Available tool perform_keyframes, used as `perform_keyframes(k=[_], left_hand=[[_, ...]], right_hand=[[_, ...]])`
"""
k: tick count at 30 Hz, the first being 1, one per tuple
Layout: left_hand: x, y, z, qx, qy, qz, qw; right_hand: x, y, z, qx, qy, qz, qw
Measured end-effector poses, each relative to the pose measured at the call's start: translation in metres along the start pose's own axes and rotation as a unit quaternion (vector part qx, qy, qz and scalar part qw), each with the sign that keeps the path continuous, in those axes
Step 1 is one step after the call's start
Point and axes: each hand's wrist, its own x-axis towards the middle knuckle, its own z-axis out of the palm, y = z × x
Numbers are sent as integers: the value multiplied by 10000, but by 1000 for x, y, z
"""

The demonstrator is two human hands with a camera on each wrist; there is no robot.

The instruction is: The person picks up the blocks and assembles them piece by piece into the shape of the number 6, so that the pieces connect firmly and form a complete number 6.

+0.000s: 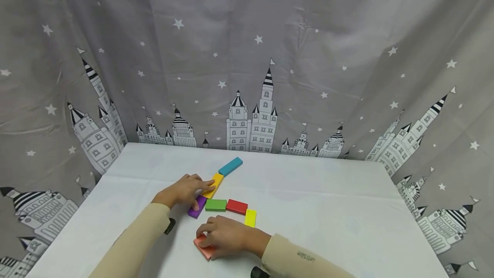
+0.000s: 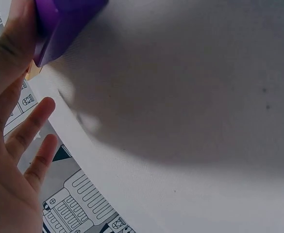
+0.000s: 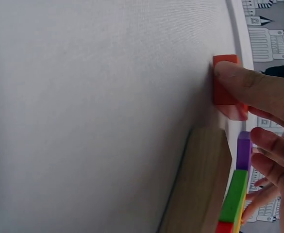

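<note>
My left hand (image 1: 186, 191) is spread low over two blocks. Its thumb touches the purple block (image 1: 197, 207), while a fingertip rests on the amber block (image 1: 213, 185). In the left wrist view, the thumb lies along the side of the purple block (image 2: 64, 29), and other fingers (image 2: 40, 114) extend away from it. My right hand (image 1: 225, 237) pinches a coral-orange block (image 1: 204, 248) near the front of the table. The right wrist view shows the thumb pressed on that coral block (image 3: 224, 92). My right hand partly covers the yellow block (image 1: 250, 218).
A blue block (image 1: 230, 166) continues the line beyond the amber one. Green (image 1: 216, 205) and red (image 1: 237, 206) blocks run rightward from the purple. A wood-toned block (image 3: 200, 179) stands close in the right wrist view. Behind the white table (image 1: 328, 209) hangs a grey castle-print curtain (image 1: 247, 55).
</note>
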Motion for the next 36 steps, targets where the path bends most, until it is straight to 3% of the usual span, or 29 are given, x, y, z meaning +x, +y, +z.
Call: perform_keyframes(k=[23,36], left_hand=[[2,-3,3,34,68,16,10000],[3,-5,3,118,146,43,9998]], right_hand=[[38,-11,12,-150,733,1124,9908],[43,-11,12,-236,815,1388,9867]])
